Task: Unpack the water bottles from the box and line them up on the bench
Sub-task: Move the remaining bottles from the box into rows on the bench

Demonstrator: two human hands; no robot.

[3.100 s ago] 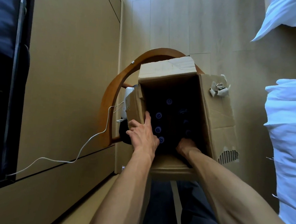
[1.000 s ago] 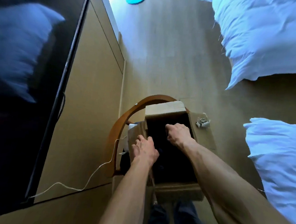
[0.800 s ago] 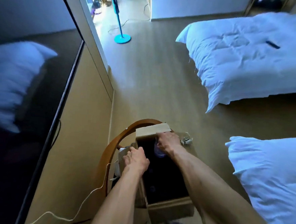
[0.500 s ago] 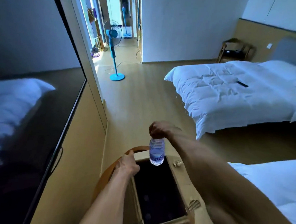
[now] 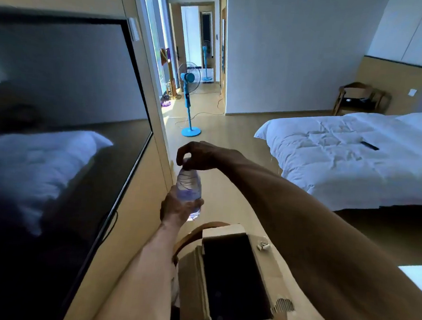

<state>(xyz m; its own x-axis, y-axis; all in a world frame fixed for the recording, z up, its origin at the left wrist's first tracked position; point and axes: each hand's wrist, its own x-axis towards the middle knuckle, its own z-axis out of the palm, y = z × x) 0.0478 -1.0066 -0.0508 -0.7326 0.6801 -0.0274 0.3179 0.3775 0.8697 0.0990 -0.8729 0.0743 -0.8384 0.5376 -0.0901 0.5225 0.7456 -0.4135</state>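
Note:
A clear water bottle (image 5: 188,186) with a purple label hangs upright in the air above and beyond the box. My right hand (image 5: 197,156) pinches its cap from above. My left hand (image 5: 176,208) wraps round its lower part from the left. The open cardboard box (image 5: 267,266) sits on a wooden chair (image 5: 187,235) below the hands, its inside dark; the bottles in it are barely visible. The bench is not clearly in view.
A large dark TV screen (image 5: 57,129) fills the wall on the left above a wood panel. Two white beds lie on the right (image 5: 343,149). A blue standing fan (image 5: 189,103) and its cable stand on the floor ahead, near a doorway.
My right hand has lifted a bottle out of the box by its cap. My left hand left the box edge and took hold of the bottle's lower part. The view tilted up.

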